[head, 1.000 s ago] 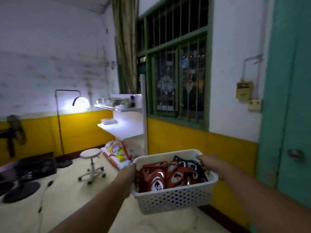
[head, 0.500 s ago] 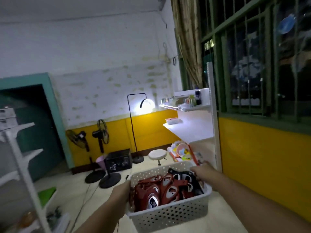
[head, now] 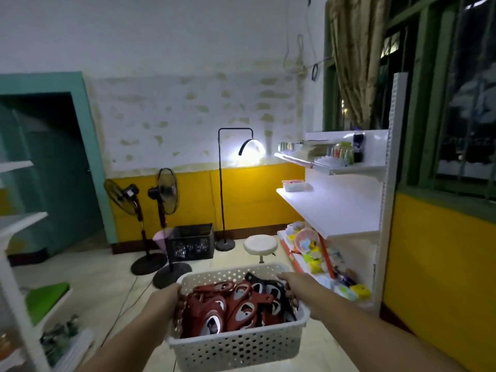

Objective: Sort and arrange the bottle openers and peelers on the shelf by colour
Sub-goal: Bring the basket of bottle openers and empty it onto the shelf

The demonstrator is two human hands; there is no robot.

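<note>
Gripping the left rim of the white perforated basket (head: pixel 236 347) at 6 o'clock, the left hand (head: pixel 165 302) has its fingers curled over the edge. Red bottle openers (head: pixel 228 307) are heaped across the basket's left and middle, with black bottle openers (head: pixel 271 287) against its right wall. The right hand (head: pixel 292 284) clasps the right rim, fingers curled down inside. Beyond it, at 3 o'clock, stands the white shelf (head: pixel 335 210), a small tray (head: pixel 294 186) sitting at the far end of its lit middle board.
</note>
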